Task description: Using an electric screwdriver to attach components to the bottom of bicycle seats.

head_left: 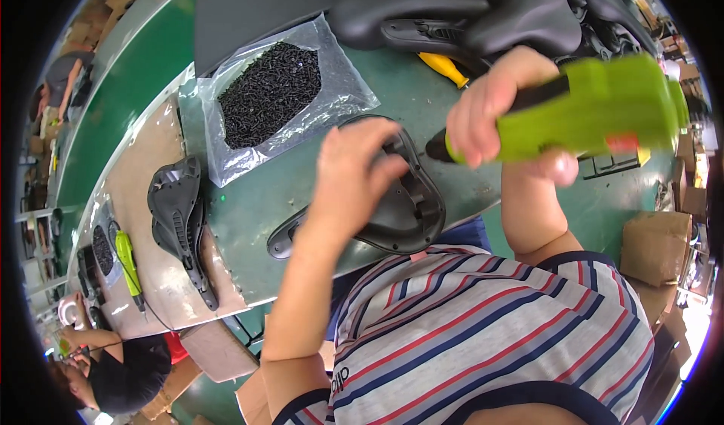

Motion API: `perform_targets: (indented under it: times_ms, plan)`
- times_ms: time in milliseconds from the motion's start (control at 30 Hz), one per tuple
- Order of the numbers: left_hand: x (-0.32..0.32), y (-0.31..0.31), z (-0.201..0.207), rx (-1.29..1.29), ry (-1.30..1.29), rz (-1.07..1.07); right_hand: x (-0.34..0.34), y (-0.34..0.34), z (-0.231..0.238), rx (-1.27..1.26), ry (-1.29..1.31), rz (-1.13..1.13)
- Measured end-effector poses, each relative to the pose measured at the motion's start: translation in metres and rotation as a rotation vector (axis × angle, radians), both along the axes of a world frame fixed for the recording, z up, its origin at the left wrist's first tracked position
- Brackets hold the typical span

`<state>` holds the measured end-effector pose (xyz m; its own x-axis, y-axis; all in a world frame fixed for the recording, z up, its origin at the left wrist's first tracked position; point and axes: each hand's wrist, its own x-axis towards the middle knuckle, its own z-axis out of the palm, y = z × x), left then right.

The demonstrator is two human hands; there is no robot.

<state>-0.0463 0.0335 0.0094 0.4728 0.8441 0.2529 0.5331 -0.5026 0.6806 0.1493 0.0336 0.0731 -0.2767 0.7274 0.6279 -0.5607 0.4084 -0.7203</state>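
Note:
A black bicycle saddle (416,199) lies underside up on the green table in front of me, its narrow nose pointing left. My left hand (351,170) is over its middle, thumb and fingers apart and bent, with nothing visible between them. Part of the saddle is hidden beneath that hand. My right hand (494,112) is wrapped round a lime-green electric screwdriver (596,112), blurred by motion. The tool lies roughly level, its dark tip toward the saddle's right side and apart from it.
A clear plastic bag (337,63) behind my left hand holds many black screws (268,93). Black saddles (452,6) are piled at the back, near a yellow-handled screwdriver (443,69). More saddles (179,217) lie left. A person (124,372) works at lower left; cardboard boxes (656,248) stand right.

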Motion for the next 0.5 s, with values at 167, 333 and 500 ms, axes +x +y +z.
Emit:
perform_targets:
  times_ms: [167,333,500]
  plan:
    - [-0.063,0.1,-0.02,0.273,0.265,0.4,0.014,0.011,-0.027,-0.257,-0.209,-0.362]
    - [-0.084,0.122,-0.037,0.094,0.423,0.287,0.019,0.008,-0.043,-0.295,-0.236,-0.465]
    - [-0.089,0.124,-0.041,-0.032,0.19,0.315,0.023,0.009,-0.046,-0.332,-0.195,-0.46]
